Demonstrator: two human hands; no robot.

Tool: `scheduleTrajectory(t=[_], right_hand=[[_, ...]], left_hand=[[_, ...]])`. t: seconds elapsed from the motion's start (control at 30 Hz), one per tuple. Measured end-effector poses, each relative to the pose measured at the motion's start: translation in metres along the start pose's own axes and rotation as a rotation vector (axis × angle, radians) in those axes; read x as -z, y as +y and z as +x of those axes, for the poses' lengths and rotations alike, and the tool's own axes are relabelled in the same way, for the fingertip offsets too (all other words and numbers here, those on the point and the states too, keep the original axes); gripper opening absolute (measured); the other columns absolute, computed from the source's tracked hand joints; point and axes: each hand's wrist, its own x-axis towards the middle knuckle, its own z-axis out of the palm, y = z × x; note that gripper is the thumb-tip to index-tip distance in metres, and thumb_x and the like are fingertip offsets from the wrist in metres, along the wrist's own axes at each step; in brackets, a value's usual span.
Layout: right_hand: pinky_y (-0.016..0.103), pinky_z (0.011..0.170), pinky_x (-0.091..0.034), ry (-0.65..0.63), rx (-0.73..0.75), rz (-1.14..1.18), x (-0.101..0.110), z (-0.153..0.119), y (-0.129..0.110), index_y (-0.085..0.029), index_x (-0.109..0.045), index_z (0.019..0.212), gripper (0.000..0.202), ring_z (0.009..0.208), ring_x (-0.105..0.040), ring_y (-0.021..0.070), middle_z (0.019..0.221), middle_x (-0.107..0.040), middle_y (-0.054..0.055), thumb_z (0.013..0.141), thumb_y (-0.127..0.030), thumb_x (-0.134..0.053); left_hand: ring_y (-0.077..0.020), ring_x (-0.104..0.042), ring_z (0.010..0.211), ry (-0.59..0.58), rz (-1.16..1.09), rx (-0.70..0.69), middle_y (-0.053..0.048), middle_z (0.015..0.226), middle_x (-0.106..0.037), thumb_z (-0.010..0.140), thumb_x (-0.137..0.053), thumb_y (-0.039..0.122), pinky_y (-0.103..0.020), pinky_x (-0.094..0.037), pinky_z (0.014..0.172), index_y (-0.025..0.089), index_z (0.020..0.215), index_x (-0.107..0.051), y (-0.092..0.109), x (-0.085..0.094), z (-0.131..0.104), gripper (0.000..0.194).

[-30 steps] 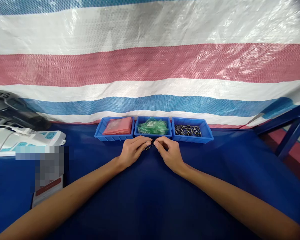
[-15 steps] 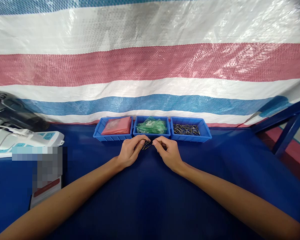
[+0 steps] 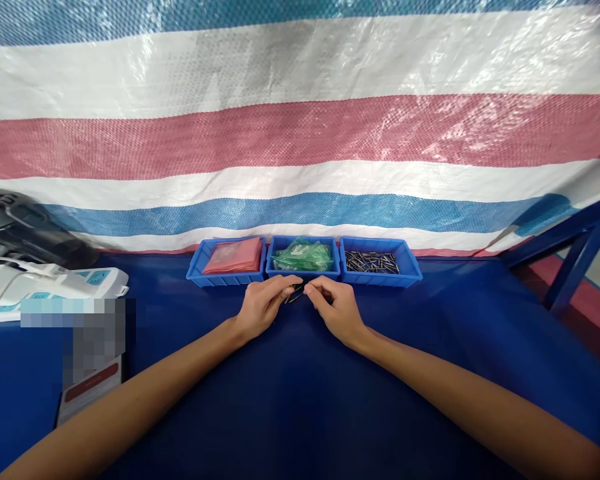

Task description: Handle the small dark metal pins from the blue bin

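My left hand [image 3: 261,307] is closed, its thumb and forefinger brought together just in front of the middle bin. A few thin dark metal pins [image 3: 294,294] with brassy parts are at its fingertips. Whether they are gripped or lie on the table, I cannot tell. Facing it, my right hand [image 3: 336,308] is closed in a pinch beside the same pins; what it holds is too small to make out. Behind the hands, the middle blue bin [image 3: 305,274] contains green plastic bags [image 3: 304,255]. The right blue bin [image 3: 409,264] contains many similar metal pins [image 3: 373,262].
The left blue bin [image 3: 227,278] holds red plastic bags [image 3: 234,256]. On the left are a white power strip [image 3: 111,281], a dark transparent jug [image 3: 50,233] and a partly blurred box [image 3: 91,387]. A striped tarp [image 3: 300,133] hangs behind the blue table [image 3: 300,400]; a blue frame [image 3: 575,260] stands right.
The view has tilted up slightly, so everything sits a little lower. My left fingertips have shifted slightly over the pins, covering more of them. My right hand keeps its pinch.
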Motion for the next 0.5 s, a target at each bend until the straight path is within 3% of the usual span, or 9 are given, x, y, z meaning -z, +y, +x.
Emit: scheduleTrajectory(t=[0.17,0.3,0.5], right_hand=[[0.023,0.050,-0.031,0.003,0.000,0.002,0.0003,0.0001,-0.0008,-0.016,-0.059,0.072,0.026,0.049,-0.039,0.0089,0.054,-0.045,-0.004,0.090,-0.033,-0.050],[0.023,0.050,-0.030,0.008,0.002,0.005,0.0005,-0.0003,-0.0011,-0.016,-0.058,0.072,0.026,0.049,-0.039,0.0088,0.054,-0.044,-0.004,0.090,-0.034,-0.050],[0.023,0.050,-0.030,0.012,0.008,0.017,0.0001,-0.0003,-0.0007,-0.016,-0.058,0.071,0.026,0.049,-0.038,0.0084,0.053,-0.044,-0.004,0.090,-0.032,-0.050]], left_hand=[[-0.0073,-0.054,0.053,0.047,0.041,-0.019,0.000,0.065,-0.063,0.093,-0.050,0.027,-0.017,-0.042,0.053,0.015,0.108,-0.065,0.0000,-0.0018,-0.0001,0.024],[-0.0073,-0.056,0.056,0.077,0.009,-0.025,-0.001,0.069,-0.064,0.090,-0.055,0.022,-0.016,-0.043,0.055,0.015,0.106,-0.066,-0.0021,-0.0024,-0.0020,0.020],[-0.0082,-0.059,0.070,0.018,-0.018,-0.046,-0.004,0.083,-0.064,0.093,-0.044,0.012,-0.016,-0.045,0.062,0.017,0.113,-0.064,-0.0027,0.0004,-0.0022,0.029]])
